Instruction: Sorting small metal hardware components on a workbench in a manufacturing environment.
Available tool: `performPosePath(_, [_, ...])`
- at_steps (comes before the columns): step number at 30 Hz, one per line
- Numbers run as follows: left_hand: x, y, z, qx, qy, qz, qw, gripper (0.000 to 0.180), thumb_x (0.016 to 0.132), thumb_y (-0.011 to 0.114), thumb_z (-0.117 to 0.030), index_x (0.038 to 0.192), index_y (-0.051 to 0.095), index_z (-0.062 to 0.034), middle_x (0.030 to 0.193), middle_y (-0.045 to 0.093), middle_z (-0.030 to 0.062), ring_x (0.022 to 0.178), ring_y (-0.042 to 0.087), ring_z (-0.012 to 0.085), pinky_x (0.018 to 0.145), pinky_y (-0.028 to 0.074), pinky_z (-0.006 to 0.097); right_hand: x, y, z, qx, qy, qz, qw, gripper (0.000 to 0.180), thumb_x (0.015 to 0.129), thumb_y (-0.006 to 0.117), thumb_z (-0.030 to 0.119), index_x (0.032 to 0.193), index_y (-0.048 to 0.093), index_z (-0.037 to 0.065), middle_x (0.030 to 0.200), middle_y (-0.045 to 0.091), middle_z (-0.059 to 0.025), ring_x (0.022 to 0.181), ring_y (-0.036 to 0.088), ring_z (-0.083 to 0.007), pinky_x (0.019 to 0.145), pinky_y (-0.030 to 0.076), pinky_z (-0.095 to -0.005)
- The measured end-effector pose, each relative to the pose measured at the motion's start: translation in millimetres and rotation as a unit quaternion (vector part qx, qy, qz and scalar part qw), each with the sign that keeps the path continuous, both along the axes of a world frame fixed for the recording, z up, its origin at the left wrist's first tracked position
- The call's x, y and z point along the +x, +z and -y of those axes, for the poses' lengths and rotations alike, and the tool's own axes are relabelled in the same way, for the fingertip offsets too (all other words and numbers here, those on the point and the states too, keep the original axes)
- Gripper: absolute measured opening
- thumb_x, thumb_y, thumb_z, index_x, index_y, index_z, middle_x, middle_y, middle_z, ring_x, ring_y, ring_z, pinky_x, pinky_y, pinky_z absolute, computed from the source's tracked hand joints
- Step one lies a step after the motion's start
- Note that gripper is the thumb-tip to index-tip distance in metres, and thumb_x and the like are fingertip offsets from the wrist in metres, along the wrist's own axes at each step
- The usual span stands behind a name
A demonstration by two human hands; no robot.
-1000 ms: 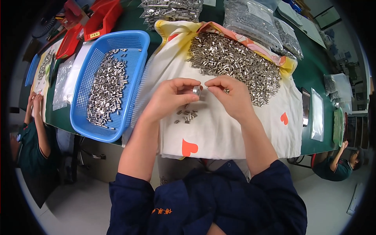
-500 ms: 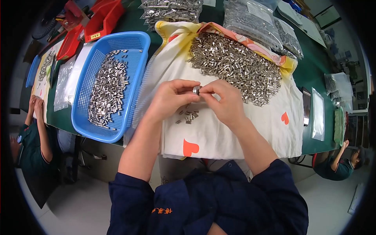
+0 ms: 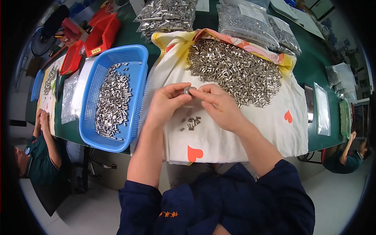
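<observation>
While pinching a round metal piece [image 3: 187, 90] in the left hand [image 3: 166, 102], likely to steady it, got the right hand [image 3: 221, 105] touching it, can't tell if gripping. Got loose cylinders [image 3: 191, 126] nearby.

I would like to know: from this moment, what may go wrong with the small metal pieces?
1. The round metal piece is pinched in the left grip; it might slip onto the cloth.
2. The loose group lies between the forearms, so a lowered arm could scatter it.
3. The big pile lies just beyond the right grip, which might knock some pieces away.
</observation>
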State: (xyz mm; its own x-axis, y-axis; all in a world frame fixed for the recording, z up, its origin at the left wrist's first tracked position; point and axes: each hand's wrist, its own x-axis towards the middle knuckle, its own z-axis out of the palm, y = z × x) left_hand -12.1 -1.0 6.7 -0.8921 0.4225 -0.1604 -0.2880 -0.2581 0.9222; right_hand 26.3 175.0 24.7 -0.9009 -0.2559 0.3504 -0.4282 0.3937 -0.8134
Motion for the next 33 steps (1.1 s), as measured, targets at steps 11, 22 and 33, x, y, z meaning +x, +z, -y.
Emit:
performPosePath(11, [7,9,0,-0.12,-0.104,-0.016,0.987,0.032,0.071,0.068,0.0,0.101,0.059,-0.0006,0.089,0.062,0.0016,0.079,0.058,0.0064,0.069,0.047,0.019,-20,0,-41,0.206,-0.208,-0.03,0.956,0.014,0.075,0.057,0.009,0.088,0.063,0.006,0.085,0.059,-0.0093,0.079,0.054,-0.0267,0.071,0.044,-0.0354])
performPosePath(22, [8,9,-5,-0.157,-0.142,-0.015,0.977,0.032,0.07,0.07,-0.002,0.1,0.06,-0.0014,0.083,0.06,-0.0008,0.074,0.056,0.0045,0.066,0.047,0.019,-21,-22,-34,0.334,-0.198,-0.036,0.921,0.013,0.073,0.06,0.011,0.084,0.063,0.007,0.081,0.059,-0.0087,0.082,0.053,-0.0256,0.075,0.042,-0.0362])
performPosePath(33, [4,7,-4,-0.062,-0.068,-0.012,0.996,0.035,0.072,0.061,0.006,0.107,0.056,0.0031,0.093,0.062,0.0052,0.08,0.057,0.0087,0.072,0.047,0.021,-9,4,-17,-0.073,-0.068,0.205,0.974,0.01,0.076,0.06,0.009,0.083,0.063,0.003,0.075,0.062,-0.0032,0.064,0.054,-0.0112,0.061,0.044,-0.0244])
